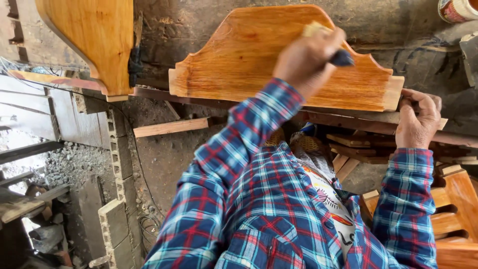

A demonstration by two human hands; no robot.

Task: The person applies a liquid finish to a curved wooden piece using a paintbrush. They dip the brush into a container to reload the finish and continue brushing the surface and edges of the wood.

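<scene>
A brush with a dark handle [341,58] is gripped in the closed left hand [306,60] and is held against the upper edge of the shaped wooden panel [249,60]. The panel's right end is steadied by the right hand [417,119], whose fingers are curled over the rail [348,119] on which the panel rests.

Nearly all of the panel's visible face is seen to be glossy and amber, so the coating is judged largely done; a paler strip at the right end [396,92] and the top edge under the brush appear left to cover.

To the panel's left, a second coated board [94,40] stands propped. Below the panel, at the right, further finished wooden parts [455,219] are stacked.
</scene>
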